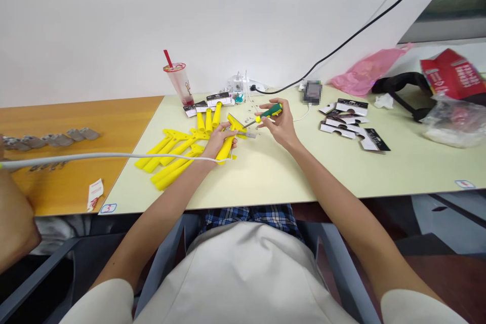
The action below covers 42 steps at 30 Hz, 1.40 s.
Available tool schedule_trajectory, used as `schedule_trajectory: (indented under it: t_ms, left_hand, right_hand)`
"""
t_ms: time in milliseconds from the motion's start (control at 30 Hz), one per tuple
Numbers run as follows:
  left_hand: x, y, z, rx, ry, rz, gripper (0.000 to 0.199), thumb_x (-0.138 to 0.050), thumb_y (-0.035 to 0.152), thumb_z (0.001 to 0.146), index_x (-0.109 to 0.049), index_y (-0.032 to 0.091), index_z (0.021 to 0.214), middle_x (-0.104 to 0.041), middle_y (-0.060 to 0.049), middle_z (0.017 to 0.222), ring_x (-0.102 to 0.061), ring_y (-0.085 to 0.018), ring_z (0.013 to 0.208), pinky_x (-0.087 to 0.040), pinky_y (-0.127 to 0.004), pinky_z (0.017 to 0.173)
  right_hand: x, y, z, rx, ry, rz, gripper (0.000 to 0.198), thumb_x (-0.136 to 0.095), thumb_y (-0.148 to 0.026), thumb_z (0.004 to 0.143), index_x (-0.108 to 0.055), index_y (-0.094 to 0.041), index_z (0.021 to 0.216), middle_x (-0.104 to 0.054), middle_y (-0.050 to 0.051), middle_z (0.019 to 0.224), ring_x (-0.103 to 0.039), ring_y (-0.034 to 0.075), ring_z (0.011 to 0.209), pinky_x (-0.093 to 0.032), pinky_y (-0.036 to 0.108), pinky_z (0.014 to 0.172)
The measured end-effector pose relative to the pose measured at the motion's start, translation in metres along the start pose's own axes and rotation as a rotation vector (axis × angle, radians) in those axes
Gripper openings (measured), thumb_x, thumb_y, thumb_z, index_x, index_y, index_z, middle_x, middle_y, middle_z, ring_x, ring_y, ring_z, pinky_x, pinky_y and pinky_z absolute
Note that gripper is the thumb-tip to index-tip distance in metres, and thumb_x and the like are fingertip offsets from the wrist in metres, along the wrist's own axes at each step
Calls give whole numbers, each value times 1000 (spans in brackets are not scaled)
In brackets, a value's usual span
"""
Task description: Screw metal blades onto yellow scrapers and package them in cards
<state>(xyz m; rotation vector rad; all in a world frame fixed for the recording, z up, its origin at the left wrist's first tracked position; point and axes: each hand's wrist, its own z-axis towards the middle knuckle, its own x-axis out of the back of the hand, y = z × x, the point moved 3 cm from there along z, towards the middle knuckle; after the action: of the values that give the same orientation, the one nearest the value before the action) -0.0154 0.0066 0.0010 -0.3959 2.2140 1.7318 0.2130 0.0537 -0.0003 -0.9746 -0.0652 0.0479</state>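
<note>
My left hand [217, 142] is closed round the handle of a yellow scraper [227, 146], whose wide head points up and away from me. A flat metal strip [248, 134] sticks out to the right by that head. In my right hand [281, 125] is a green and yellow screwdriver [270, 112], its shaft slanting down left to the scraper head. Whether the tip sits in a screw is too small to tell. Several more yellow scrapers [172, 147] lie left of my left hand. Behind it, yellow handles with black and white cards [219, 98] lie side by side.
A cup with a red straw [179, 83] stands by the wall near a power strip [243, 85]. Small metal parts [250, 107] lie behind my hands. Loose cards [349, 120] and a pink bag [366, 72] are right. A white cable [114, 156] crosses in front; another person's arm [17, 217] is left.
</note>
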Motion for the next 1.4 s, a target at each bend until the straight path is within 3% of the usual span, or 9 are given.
schedule_trajectory:
  t_ms: [167,333,567,800,967,1167,1400]
  left_hand:
    - [1,-2,0,8,6,16,58,-87,9,76,-57,20,124,-71,1,78,-64,-12,55,-51,-22,52]
    - [-1,-2,-3,-8,2,-10,59,-90,10,74,-59,20,122,-73,-1,87,-63,-10,56,-51,-21,51]
    - [-3,5,-7,-8,43,-33,59,-83,5,77,-56,19,128,-71,0,84,-61,-10,55,-49,-20,50]
    - [0,6,-6,-15,45,-9,61,-86,7,78,-58,19,132,-72,0,84,-63,-11,58,-51,-21,51]
    - [4,5,-2,-46,39,-13,67,-88,9,77,-59,20,136,-75,-1,89,-63,-10,57,-54,-22,53]
    - [6,3,1,-79,35,1,69,-89,11,76,-60,20,138,-76,-2,93,-64,-10,58,-54,-23,54]
    - [5,8,-3,-99,23,25,62,-88,11,77,-62,20,133,-73,-1,90,-64,-11,57,-54,-24,54]
  right_hand:
    - [2,-8,1,-46,70,-20,76,-93,-78,78,-54,-33,125,-72,3,114,-78,22,91,-74,33,62]
    - [5,-14,0,-83,112,-45,72,-95,-76,76,-57,-31,117,-73,1,101,-77,22,84,-70,31,56]
    - [-3,-15,-2,-62,20,81,72,-93,-73,82,-55,-33,128,-73,6,125,-81,26,109,-77,42,82]
    - [0,-9,1,-133,82,29,72,-98,-77,71,-61,-30,110,-78,3,102,-81,25,90,-77,41,67]
    - [3,-10,1,-110,124,-23,71,-100,-78,66,-59,-28,95,-67,-3,87,-76,20,78,-77,40,65]
    - [6,-11,1,-93,142,-128,72,-100,-79,65,-54,-26,83,-60,-5,80,-67,15,67,-71,33,57]
    - [8,-12,0,-94,122,-163,74,-98,-83,65,-50,-29,81,-65,-5,73,-72,19,62,-67,35,55]
